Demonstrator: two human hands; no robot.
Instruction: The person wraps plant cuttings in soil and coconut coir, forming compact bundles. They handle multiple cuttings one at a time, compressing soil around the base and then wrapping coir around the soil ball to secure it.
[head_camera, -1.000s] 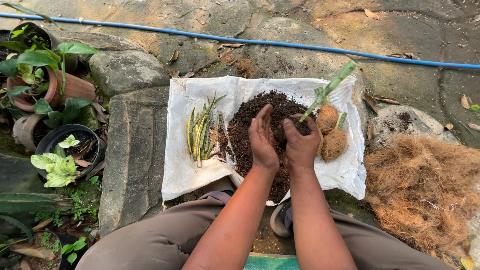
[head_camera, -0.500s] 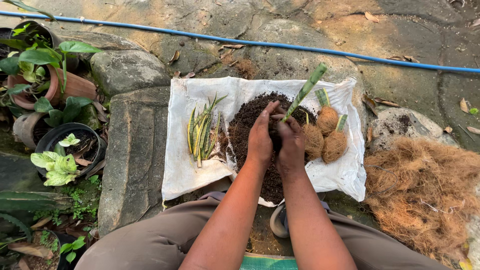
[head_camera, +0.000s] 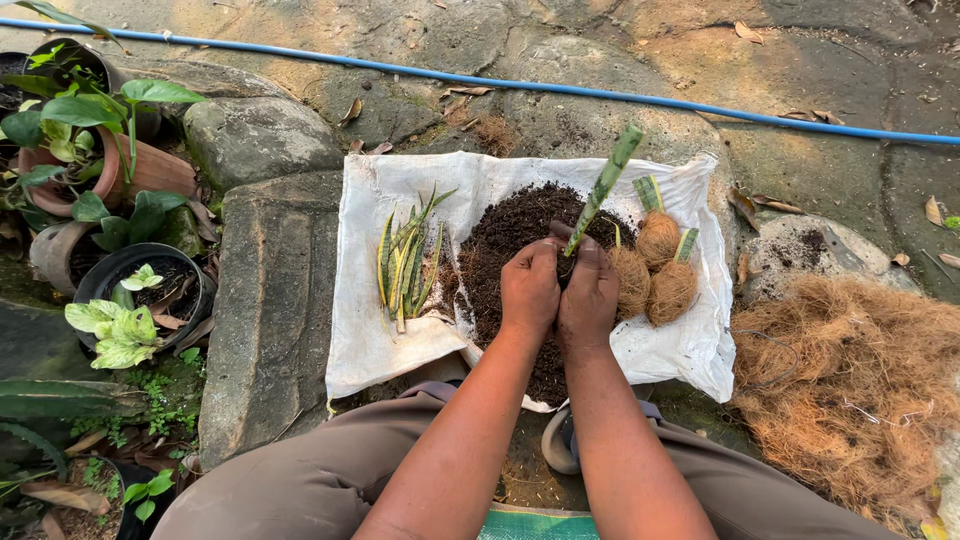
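my left hand (head_camera: 528, 290) and my right hand (head_camera: 590, 295) are pressed side by side over the pile of dark soil (head_camera: 505, 240), both curled shut around the base of a green leaf cutting (head_camera: 603, 188). the cutting stands up out of my fists and leans away to the right, its cut tip well above the soil. what exactly sits under my fingers is hidden; it seems to be a clump of soil packed around the foot of the cutting.

the leaf looks stiff and fleshy, light, and i judge it would snap or bruise if bent, so the hold belongs low, at the base, where my hands are. damp soil crumbles, so it wants even pressure from all sides, not a pinch.

everything lies on a white sack cloth (head_camera: 375, 330) spread on the stone ground. just right of my hands sit fibre-wrapped balls (head_camera: 665, 270) with leaf stubs, left a bundle of thin striped leaves (head_camera: 405, 262). a heap of coconut fibre (head_camera: 850, 380) lies far right, potted plants (head_camera: 120, 300) far left.
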